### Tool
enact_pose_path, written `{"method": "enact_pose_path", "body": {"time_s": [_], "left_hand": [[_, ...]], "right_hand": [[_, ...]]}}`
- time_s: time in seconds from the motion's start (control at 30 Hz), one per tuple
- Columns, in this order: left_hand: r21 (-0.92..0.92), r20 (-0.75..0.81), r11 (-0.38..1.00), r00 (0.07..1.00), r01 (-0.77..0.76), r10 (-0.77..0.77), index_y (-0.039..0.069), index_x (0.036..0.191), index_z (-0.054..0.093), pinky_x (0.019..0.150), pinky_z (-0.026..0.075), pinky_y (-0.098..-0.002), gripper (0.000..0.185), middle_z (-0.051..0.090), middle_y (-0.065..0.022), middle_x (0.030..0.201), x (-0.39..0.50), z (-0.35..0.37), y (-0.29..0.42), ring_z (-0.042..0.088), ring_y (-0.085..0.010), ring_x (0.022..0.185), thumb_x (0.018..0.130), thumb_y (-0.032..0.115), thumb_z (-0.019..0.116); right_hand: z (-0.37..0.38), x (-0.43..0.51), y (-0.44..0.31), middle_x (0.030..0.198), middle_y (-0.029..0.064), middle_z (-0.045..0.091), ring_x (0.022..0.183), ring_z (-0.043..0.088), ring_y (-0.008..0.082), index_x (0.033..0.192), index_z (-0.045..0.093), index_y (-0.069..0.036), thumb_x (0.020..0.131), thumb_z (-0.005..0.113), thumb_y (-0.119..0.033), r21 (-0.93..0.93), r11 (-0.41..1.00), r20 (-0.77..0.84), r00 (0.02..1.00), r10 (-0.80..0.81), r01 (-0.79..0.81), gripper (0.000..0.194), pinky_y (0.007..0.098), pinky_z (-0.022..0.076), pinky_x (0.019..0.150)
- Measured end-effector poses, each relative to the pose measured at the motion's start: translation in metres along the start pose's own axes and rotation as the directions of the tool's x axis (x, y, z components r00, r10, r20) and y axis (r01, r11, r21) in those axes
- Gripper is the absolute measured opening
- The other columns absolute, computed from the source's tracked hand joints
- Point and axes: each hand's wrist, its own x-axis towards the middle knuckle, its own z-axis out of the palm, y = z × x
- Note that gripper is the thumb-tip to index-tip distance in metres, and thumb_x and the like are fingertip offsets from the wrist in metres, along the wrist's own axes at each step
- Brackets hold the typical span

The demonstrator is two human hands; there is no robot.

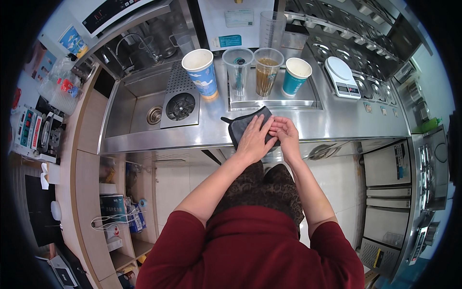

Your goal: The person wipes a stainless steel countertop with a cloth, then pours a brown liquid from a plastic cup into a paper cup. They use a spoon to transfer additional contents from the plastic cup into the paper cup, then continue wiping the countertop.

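A dark grey cloth (240, 127) with black edging lies over the front of the steel counter (213, 121). My left hand (254, 139) rests flat on it, fingers spread. Touching the cloth's right part is my right hand (285, 135), its fingers bent; whether they pinch the cloth cannot be told. Behind the cloth stand a tall blue paper cup (203, 77), an upright clear plastic cup (238, 76) with a dark print, a clear cup of brown liquid (267, 76) and a smaller teal paper cup (295, 79). The two clear cups and the teal one stand on a recessed tray (274, 104).
On the left are a sink (139, 104) with a faucet (135, 45) and a round cup rinser (181, 107). A white kitchen scale (344, 80) sits at the right, near lidded steel containers (364, 86). A tall measuring jug (272, 29) stands behind the cups.
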Motion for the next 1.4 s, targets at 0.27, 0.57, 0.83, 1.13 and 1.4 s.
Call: {"method": "enact_pose_path", "body": {"time_s": [0.27, 0.57, 0.83, 1.13, 1.4], "left_hand": [[0.257, 0.128, 0.962, 0.990, -0.090, 0.059, 0.021, 0.143, 0.041, 0.112, 0.025, -0.0491, 0.058, 0.029, -0.0195, 0.150, -0.026, -0.030, -0.025, 0.027, -0.0409, 0.138, 0.090, 0.039, 0.058], [0.230, 0.315, 0.944, 0.936, -0.236, 0.157, 0.022, 0.143, 0.040, 0.116, 0.019, -0.0434, 0.049, 0.028, -0.0077, 0.153, -0.029, -0.090, -0.092, 0.025, -0.0290, 0.141, 0.096, 0.035, 0.048], [0.343, 0.345, 0.893, 0.923, -0.292, 0.169, 0.024, 0.146, 0.035, 0.118, 0.017, -0.0425, 0.051, 0.025, -0.0045, 0.155, -0.009, -0.106, -0.119, 0.022, -0.0266, 0.142, 0.097, 0.033, 0.046], [0.378, 0.304, 0.886, 0.940, -0.269, 0.156, 0.029, 0.144, 0.038, 0.117, 0.016, -0.0447, 0.050, 0.023, -0.0032, 0.155, -0.001, -0.102, -0.128, 0.020, -0.0310, 0.143, 0.096, 0.037, 0.047], [0.379, 0.304, 0.891, 0.943, -0.251, 0.136, 0.036, 0.145, 0.035, 0.115, 0.010, -0.0555, 0.055, 0.020, -0.0008, 0.157, -0.023, -0.090, -0.115, 0.016, -0.0350, 0.144, 0.094, 0.053, 0.042]], "right_hand": [[-0.016, -0.006, 0.003, 0.105, 0.0074, 0.061, 0.095, 0.058, 0.0123, 0.116, 0.055, -0.002, 0.091, 0.047, 0.005, -0.180, 0.982, -0.044, 0.996, -0.073, 0.064, 0.027, 0.0250, 0.0486, 0.081], [-0.017, -0.006, 0.024, 0.095, 0.0049, 0.064, 0.086, 0.060, 0.0102, 0.106, 0.060, -0.001, 0.091, 0.052, 0.003, -0.223, 0.966, -0.064, 0.987, -0.146, 0.129, 0.018, 0.0240, 0.0486, 0.078], [-0.019, -0.004, 0.030, 0.092, 0.0046, 0.065, 0.082, 0.060, 0.0094, 0.104, 0.061, 0.000, 0.091, 0.054, 0.001, -0.297, 0.946, -0.084, 0.984, -0.158, 0.126, 0.015, 0.0234, 0.0490, 0.075], [-0.020, -0.005, 0.034, 0.092, 0.0050, 0.065, 0.078, 0.060, 0.0091, 0.104, 0.062, -0.001, 0.090, 0.055, 0.002, -0.364, 0.919, -0.074, 0.979, -0.188, 0.149, 0.017, 0.0236, 0.0489, 0.070], [-0.020, -0.009, 0.032, 0.094, 0.0058, 0.064, 0.079, 0.061, 0.0105, 0.103, 0.063, -0.001, 0.089, 0.054, 0.004, -0.380, 0.910, -0.062, 0.977, -0.205, 0.167, 0.017, 0.0238, 0.0490, 0.072]]}}
